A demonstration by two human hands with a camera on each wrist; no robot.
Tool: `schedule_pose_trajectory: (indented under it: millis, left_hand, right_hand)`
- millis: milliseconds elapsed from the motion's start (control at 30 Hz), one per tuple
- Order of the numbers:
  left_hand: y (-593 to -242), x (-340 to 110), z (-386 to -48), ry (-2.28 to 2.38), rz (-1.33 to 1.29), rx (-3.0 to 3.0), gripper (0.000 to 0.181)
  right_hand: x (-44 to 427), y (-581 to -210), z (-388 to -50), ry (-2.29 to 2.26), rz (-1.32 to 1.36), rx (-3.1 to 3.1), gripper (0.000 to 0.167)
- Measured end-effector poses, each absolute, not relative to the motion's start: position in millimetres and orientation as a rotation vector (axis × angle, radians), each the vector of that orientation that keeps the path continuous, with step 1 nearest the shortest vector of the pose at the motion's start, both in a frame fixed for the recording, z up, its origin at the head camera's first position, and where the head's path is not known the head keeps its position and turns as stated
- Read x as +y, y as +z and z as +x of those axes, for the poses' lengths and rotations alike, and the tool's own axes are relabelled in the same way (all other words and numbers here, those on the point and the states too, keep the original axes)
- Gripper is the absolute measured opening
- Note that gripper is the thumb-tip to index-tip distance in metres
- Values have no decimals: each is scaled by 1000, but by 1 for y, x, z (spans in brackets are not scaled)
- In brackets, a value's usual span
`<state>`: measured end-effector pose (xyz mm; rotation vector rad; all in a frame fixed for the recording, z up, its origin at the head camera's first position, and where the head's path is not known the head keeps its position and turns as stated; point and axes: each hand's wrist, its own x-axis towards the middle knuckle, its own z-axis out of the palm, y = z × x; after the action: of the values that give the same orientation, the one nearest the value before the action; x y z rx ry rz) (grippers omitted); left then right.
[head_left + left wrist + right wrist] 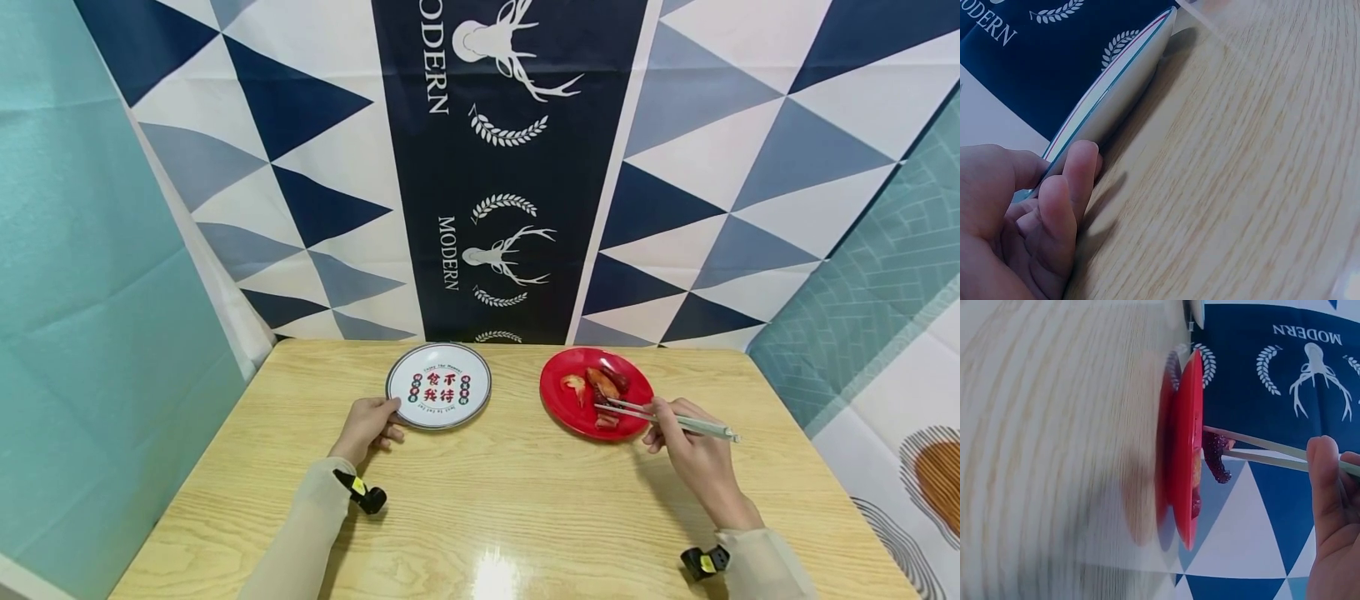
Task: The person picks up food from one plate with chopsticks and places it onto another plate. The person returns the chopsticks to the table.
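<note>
A white plate (438, 386) with red and green characters lies at the back left of the table; my left hand (366, 427) pinches its near left rim, thumb on top and fingers beneath. My right hand (692, 450) holds pale green chopsticks (693, 424) over a red plate (557, 402) at the right. In the right wrist view a dark, glossy piece of food (1215, 456) is between the chopstick tips, at the plate's upper side. Orange and dark red pieces and a pale shrimp-like piece (576, 388) lie on the red plate.
The wooden table (465, 492) reaches back to a patterned cloth wall (495, 183). Teal sheeting (112, 292) stands at the left, and another patterned sheet (885, 333) at the right. Black wrist cameras sit on both sleeves.
</note>
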<state>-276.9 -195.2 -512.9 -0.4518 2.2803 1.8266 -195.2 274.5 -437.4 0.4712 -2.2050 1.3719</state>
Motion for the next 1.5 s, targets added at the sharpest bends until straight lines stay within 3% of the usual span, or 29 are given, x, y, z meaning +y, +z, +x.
schedule_pose_trajectory:
  millis: [333, 1500]
  left_hand:
    - [-511, -194, -276, 1820, -449, 2286, 35]
    - [-510, -195, -275, 1845, -435, 2249, 34]
  right_hand:
    - [268, -432, -199, 1355, 437, -2204, 28]
    - [250, -446, -215, 1521, 458, -2093, 22]
